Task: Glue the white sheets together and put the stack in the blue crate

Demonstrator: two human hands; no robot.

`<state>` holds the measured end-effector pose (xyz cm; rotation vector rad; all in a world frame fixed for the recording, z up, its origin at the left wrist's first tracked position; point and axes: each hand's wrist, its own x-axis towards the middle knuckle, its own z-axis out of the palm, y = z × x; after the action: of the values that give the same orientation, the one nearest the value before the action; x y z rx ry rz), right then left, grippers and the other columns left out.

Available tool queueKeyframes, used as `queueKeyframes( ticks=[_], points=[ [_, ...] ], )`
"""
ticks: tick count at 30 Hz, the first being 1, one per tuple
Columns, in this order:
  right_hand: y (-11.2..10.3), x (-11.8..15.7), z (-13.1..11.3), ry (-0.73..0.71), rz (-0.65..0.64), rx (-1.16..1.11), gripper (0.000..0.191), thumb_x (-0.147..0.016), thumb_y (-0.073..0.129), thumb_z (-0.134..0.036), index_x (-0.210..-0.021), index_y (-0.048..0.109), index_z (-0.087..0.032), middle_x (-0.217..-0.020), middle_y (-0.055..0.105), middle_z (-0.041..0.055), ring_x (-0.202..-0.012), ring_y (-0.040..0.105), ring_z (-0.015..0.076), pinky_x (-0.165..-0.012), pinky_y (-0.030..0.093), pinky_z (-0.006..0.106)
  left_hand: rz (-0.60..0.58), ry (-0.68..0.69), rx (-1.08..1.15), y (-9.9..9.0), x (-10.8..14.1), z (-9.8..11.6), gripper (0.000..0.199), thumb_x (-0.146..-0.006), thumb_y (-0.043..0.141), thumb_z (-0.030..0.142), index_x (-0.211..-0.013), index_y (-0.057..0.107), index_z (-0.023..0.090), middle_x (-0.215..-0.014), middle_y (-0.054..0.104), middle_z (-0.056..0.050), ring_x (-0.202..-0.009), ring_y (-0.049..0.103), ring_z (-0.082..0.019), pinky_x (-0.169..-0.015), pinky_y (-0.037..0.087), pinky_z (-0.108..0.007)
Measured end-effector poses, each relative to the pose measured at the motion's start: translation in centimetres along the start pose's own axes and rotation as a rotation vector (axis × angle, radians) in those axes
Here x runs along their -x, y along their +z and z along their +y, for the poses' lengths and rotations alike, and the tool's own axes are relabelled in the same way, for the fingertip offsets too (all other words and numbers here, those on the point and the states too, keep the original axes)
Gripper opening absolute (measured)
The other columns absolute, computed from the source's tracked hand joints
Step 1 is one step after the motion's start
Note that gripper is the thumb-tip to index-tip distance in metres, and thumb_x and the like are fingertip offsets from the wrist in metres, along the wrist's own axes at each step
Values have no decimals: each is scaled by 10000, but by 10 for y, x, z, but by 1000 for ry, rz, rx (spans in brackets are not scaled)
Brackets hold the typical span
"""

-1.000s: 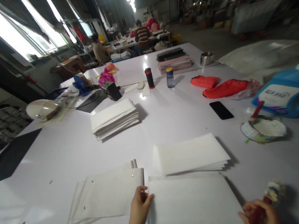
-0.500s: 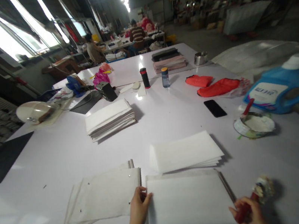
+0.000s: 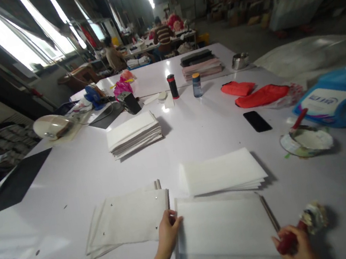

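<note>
The front sheet lies flat at the near edge of the desk, a strip along its right side. The left hand is at its left edge, fingers curled with a small gap to the thumb; whether they pinch the sheet I cannot tell. By the lower right corner, the right hand has its fingers wrapped around the red handle of a brush, bristles pointing away, coated in pale paste.

Left of the sheet lie overlapping panels with small studs; just behind it, fanned sheets. Farther out are a bowl of paste, a phone, a jug and a pile.
</note>
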<state>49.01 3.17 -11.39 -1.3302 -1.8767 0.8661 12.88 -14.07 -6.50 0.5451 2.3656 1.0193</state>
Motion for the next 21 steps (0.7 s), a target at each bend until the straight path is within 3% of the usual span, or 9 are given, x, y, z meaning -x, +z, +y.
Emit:
queueKeyframes(
  ticks=[5,10,13,15,18,21],
  points=[
    [0,1,4,-25,-21,50,448,-793,626,-624,-984,503,-238,-847,646,57,-719,665,236,-702,559,399,-7,-3,8,0,-2,-1,325,-706,627,477,-879,532,219,-613,585,49,-604,579,-182,-634,433,-302],
    [-4,-4,10,-108,-45,61,423,-779,668,-572,-962,498,-231,-771,652,42,-626,659,206,-581,563,322,7,74,-81,-2,1,4,293,-761,597,426,-940,547,199,-683,628,6,-629,618,-202,-651,495,-331],
    [-3,-4,6,-133,-28,99,398,-808,649,-557,-978,502,-228,-769,665,41,-630,667,195,-589,567,296,110,331,-251,2,11,14,327,-839,565,365,-1093,573,159,-968,670,-112,-877,669,-252,-804,551,-403],
    [-2,-2,2,-154,-12,124,401,-819,633,-570,-975,506,-223,-742,664,33,-597,660,180,-566,559,274,117,560,-382,12,20,23,320,-898,522,317,-1170,584,161,-1129,647,-153,-1058,639,-271,-919,536,-433],
    [2,0,-1,-130,10,132,430,-836,596,-611,-980,511,-215,-734,667,36,-578,653,169,-559,552,260,-77,870,-567,34,34,36,412,-928,506,280,-1336,525,219,-1352,583,-144,-1270,540,-292,-1028,488,-455],
    [3,2,2,-114,26,137,471,-843,556,-651,-990,526,-204,-774,686,72,-624,674,199,-586,567,291,-292,995,-701,53,41,43,641,-921,537,435,-1505,311,293,-1578,337,-127,-1446,319,-360,-1116,386,-537]
  ],
)
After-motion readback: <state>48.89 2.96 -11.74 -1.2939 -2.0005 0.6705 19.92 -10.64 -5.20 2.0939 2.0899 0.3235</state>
